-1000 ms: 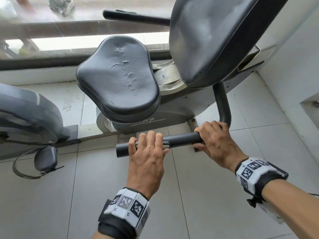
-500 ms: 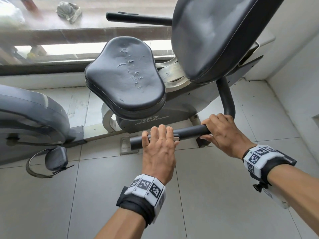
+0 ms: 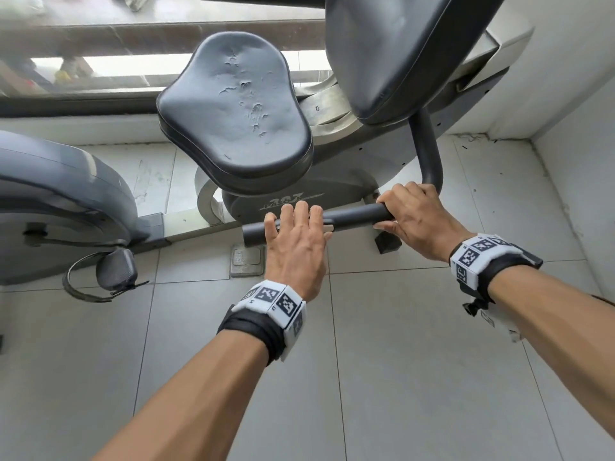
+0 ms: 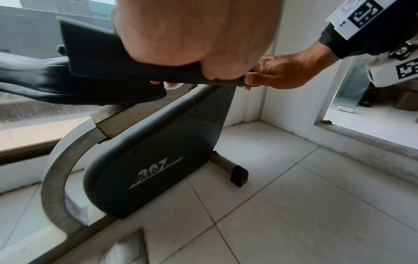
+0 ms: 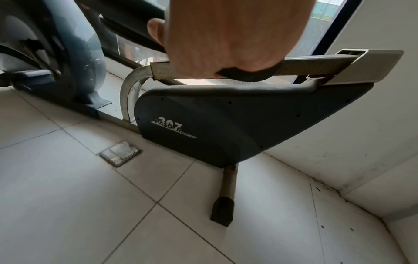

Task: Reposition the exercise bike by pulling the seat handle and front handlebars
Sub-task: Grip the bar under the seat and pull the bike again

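Observation:
The exercise bike has a worn black seat (image 3: 233, 114) and a backrest (image 3: 406, 44). Its black seat handle (image 3: 352, 217) runs below and in front of the seat. My left hand (image 3: 296, 241) lies over the handle near its free end. In the left wrist view this hand (image 4: 192, 35) covers the handle (image 4: 95, 53), with fingertips curling underneath. My right hand (image 3: 416, 221) grips the same bar by its upward bend; the right wrist view shows that hand (image 5: 226, 35) wrapped over the dark handle (image 5: 248, 73). The front handlebars are out of view.
The flywheel housing (image 3: 60, 194) and a strapped pedal (image 3: 114, 271) are at the left. A metal floor plate (image 3: 246, 261) sits under the handle's end. The rear stabiliser foot (image 5: 222, 212) rests on the tiles. A white wall (image 3: 582, 144) and corner close the right side, and a window runs behind.
Both hands keep their hold on the handle. My arms have stretched out, and the handle and seat sit farther right in view. The floor plate and wall corner have come into sight.

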The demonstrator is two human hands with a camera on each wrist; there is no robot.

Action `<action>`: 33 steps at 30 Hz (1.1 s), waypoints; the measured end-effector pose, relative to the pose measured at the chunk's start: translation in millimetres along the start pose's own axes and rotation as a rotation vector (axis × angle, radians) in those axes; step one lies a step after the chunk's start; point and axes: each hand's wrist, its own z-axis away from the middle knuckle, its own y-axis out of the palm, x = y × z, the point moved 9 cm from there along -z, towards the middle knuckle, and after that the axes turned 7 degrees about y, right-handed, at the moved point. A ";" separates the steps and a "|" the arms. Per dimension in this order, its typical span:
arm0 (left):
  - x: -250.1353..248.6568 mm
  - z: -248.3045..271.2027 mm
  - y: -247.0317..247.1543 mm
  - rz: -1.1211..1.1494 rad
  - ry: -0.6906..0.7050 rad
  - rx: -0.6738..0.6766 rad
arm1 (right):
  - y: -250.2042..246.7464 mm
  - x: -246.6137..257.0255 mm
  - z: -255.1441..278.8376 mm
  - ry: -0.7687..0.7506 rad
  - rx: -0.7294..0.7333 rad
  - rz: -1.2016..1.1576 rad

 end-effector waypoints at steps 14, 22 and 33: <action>34.9 78.3 -122.4 0.047 -0.016 0.497 | -98.9 88.0 72.4 0.281 0.399 -0.060; 111.0 245.2 -316.9 0.198 -0.284 0.463 | -324.9 287.8 124.3 0.094 0.326 -0.238; 321.0 390.2 -532.3 0.233 -0.538 0.094 | -508.4 558.4 78.4 -0.162 0.075 -0.405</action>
